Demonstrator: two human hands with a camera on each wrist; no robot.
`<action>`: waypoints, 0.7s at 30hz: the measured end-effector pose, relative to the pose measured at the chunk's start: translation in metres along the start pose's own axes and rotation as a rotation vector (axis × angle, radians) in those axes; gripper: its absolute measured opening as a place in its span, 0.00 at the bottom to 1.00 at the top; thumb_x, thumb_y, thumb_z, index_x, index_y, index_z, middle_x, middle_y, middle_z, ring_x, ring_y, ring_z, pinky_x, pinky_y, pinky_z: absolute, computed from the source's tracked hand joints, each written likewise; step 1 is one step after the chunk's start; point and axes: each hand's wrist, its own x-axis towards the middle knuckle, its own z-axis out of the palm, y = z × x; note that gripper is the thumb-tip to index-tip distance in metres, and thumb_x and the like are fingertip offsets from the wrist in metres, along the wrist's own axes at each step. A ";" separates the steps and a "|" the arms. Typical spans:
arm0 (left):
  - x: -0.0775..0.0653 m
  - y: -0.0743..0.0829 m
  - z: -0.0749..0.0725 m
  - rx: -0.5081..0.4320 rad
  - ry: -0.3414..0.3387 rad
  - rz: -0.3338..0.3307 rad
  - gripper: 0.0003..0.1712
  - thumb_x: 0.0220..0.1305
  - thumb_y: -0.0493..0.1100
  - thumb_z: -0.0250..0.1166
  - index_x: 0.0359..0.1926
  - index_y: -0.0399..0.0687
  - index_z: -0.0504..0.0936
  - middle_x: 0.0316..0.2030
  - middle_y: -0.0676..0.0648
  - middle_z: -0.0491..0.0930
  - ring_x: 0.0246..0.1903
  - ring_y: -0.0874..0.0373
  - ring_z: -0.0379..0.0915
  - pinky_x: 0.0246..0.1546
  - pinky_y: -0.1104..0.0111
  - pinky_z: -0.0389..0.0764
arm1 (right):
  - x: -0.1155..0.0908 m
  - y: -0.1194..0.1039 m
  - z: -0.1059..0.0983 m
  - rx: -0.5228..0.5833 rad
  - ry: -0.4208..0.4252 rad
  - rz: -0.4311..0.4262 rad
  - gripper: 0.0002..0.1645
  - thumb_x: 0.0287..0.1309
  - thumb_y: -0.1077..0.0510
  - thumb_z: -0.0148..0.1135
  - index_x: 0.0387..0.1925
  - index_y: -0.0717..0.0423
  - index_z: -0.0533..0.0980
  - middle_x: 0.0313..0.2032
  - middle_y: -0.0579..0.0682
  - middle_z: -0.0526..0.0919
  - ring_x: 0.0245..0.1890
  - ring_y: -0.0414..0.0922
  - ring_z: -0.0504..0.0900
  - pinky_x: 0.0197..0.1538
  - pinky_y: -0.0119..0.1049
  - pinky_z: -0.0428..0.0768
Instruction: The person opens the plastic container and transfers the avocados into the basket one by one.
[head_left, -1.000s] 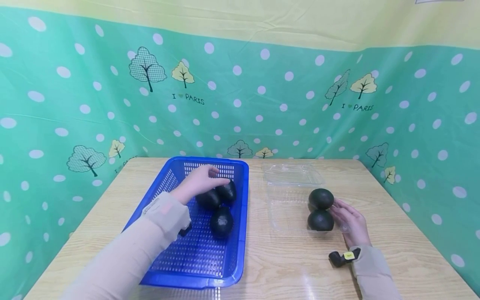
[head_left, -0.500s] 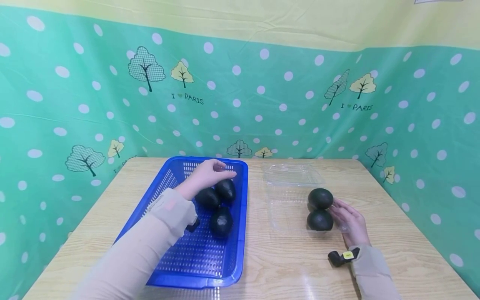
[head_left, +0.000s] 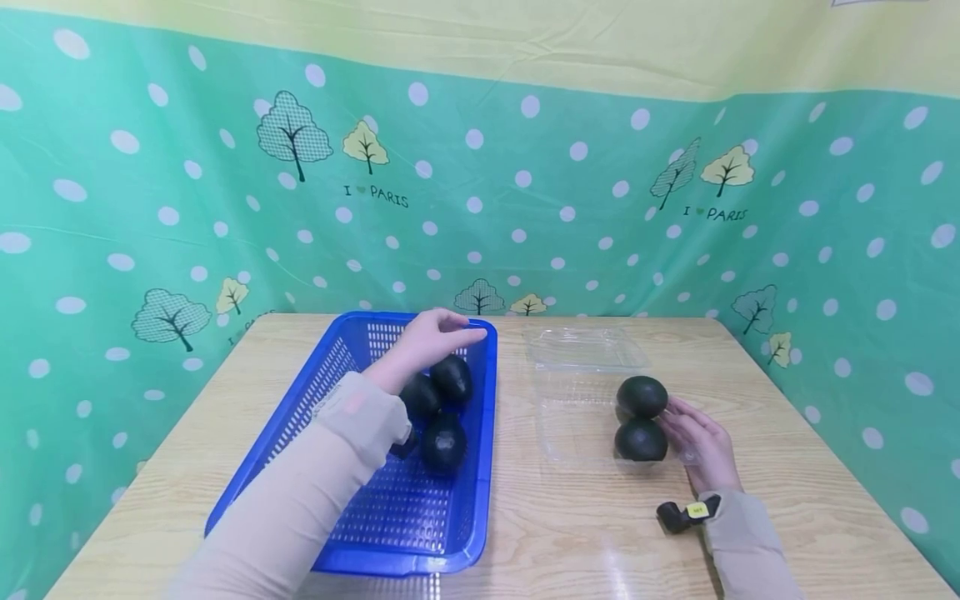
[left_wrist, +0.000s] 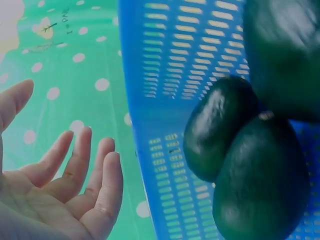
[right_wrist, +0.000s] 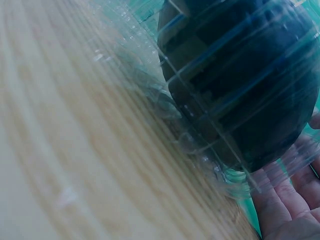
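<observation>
My left hand (head_left: 433,340) hovers over the far end of a blue plastic basket (head_left: 487,433), holding nothing. Its fingers are apart and loosely bent in the left wrist view. Below it lie three dark avocados: one at the back (head_left: 453,380), one partly behind my wrist (head_left: 422,397), one nearer (head_left: 444,445). A clear plastic clamshell box (head_left: 573,421) stands to the right. Two more avocados sit along its right side, one farther (head_left: 642,397) and one nearer (head_left: 641,440). Against that side rests my right hand (head_left: 703,446), fingers loosely extended; the box's wall shows before them in the right wrist view.
Behind the box base lies its clear lid (head_left: 588,350), opened flat toward the back. Everything stands on a light wooden table (head_left: 555,533). A green dotted curtain (head_left: 480,225) hangs close behind and along both sides. Each wrist carries a small black camera (head_left: 678,517).
My left hand has risen and shifted right and away from me, from over the avocados toward the basket's far right corner. The right hand, the box and the avocados have stayed put.
</observation>
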 end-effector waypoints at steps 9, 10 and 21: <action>0.006 0.010 0.011 -0.142 -0.037 0.012 0.33 0.63 0.57 0.67 0.63 0.44 0.75 0.59 0.42 0.78 0.55 0.43 0.75 0.46 0.62 0.82 | -0.002 -0.001 0.000 -0.028 0.021 0.036 0.17 0.69 0.64 0.55 0.41 0.39 0.84 0.42 0.34 0.88 0.44 0.31 0.86 0.50 0.24 0.81; 0.007 0.011 0.012 -0.156 -0.042 0.015 0.33 0.63 0.56 0.67 0.63 0.44 0.75 0.58 0.42 0.78 0.53 0.43 0.76 0.42 0.65 0.81 | -0.002 -0.001 0.000 -0.031 0.023 0.037 0.17 0.69 0.64 0.55 0.41 0.39 0.84 0.42 0.34 0.88 0.44 0.31 0.86 0.50 0.24 0.81; 0.009 0.026 0.022 -0.194 -0.055 0.031 0.32 0.62 0.58 0.67 0.61 0.47 0.76 0.55 0.46 0.80 0.52 0.45 0.77 0.42 0.67 0.79 | 0.000 -0.002 0.001 -0.039 0.028 0.036 0.16 0.69 0.63 0.55 0.42 0.39 0.84 0.42 0.34 0.88 0.45 0.31 0.86 0.50 0.24 0.81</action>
